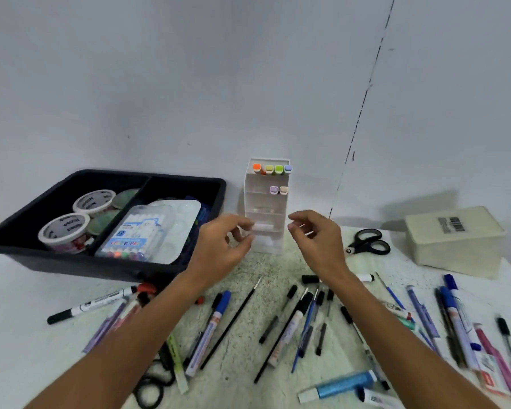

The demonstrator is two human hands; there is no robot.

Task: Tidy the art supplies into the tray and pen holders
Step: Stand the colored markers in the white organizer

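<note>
Left hand: left hand (224, 242) hovers just in front of the white pen holder (265, 206), fingers loosely curled; a pale blurred shape sits at its fingertips by a lower slot, and I cannot tell whether it is held or already lying in the holder.
Right hand: right hand (316, 237) hangs beside the holder's right side, fingers relaxed and part curled, holding nothing that I can make out.
Pen holder: upright against the wall, highlighters (272, 169) in its top tiers, lower tiers mostly free.
Tray: black tray (216, 199) at the left, already carrying tape rolls (80, 216), a marker pack (136, 231) and a palette.
Still loose: pens and markers (216, 323), a thin brush (233, 323), paint tubes (337, 385) and scissors (368, 242) spread over the counter (18, 293).
Progress: early to middle, judging by how much lies out.
Risk: the holder is tall and narrow; a push from either hand could tip it or slide it along the wall. Forearms pass low over the loose pens, so a careless withdrawal could roll some toward the near counter edge.
Room: a bare patch lies directly before the holder; the tray wall hems in the left side, the scissors and a cream box (455, 239) the right.
</note>
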